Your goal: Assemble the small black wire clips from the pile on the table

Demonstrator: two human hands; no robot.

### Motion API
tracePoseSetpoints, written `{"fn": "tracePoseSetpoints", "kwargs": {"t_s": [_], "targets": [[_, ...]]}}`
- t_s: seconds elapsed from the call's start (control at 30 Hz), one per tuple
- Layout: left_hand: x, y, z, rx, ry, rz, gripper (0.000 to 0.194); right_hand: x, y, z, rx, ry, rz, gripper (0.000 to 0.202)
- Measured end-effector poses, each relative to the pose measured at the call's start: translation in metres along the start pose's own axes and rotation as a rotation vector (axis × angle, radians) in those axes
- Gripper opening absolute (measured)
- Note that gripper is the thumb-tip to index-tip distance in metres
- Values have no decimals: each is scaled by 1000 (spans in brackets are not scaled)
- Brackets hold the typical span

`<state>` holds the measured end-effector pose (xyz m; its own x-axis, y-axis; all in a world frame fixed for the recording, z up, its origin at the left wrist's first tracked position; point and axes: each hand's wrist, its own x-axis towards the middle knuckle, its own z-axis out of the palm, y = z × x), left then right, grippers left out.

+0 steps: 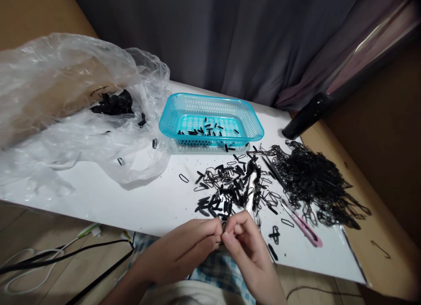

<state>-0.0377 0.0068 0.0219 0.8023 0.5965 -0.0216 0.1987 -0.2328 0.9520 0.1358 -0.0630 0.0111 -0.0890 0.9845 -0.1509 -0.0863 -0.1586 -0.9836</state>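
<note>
Close together at the table's near edge, my left hand (194, 239) and my right hand (245, 243) both have their fingertips pinched. Whatever is between them is tiny and mostly covered by the fingers; a thin dark bit shows there. Just beyond my fingers spreads a loose pile of short black pieces and thin wire-like loops (226, 195). A blue plastic basket (253, 120) behind the pile holds several short black pieces on its bottom.
A heap of tangled black loops (315, 177) lies at the right, beside a pink-handled tool (305, 230). A crumpled clear plastic bag (66, 134) with a black clump (115, 103) covers the left. A black cylinder (307, 116) stands back right. Cables (59, 256) run below left.
</note>
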Motion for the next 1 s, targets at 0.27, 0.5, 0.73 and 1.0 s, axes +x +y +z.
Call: {"fn": "tracePoseSetpoints", "kwargs": {"t_s": [0.27,0.5,0.73,1.0], "targets": [[-3,-12,0,-467,143,-87,25,6,0,-26,-98,224,-134,17],[4,-18,6,-216,465,-59,11,-8,2,-43,-392,346,-234,9],[7,-19,7,484,825,41,10,-7,0,-48,-743,526,-415,9],[-1,-24,-23,715,688,-9,8,-12,5,-56,-851,692,-493,22]]}}
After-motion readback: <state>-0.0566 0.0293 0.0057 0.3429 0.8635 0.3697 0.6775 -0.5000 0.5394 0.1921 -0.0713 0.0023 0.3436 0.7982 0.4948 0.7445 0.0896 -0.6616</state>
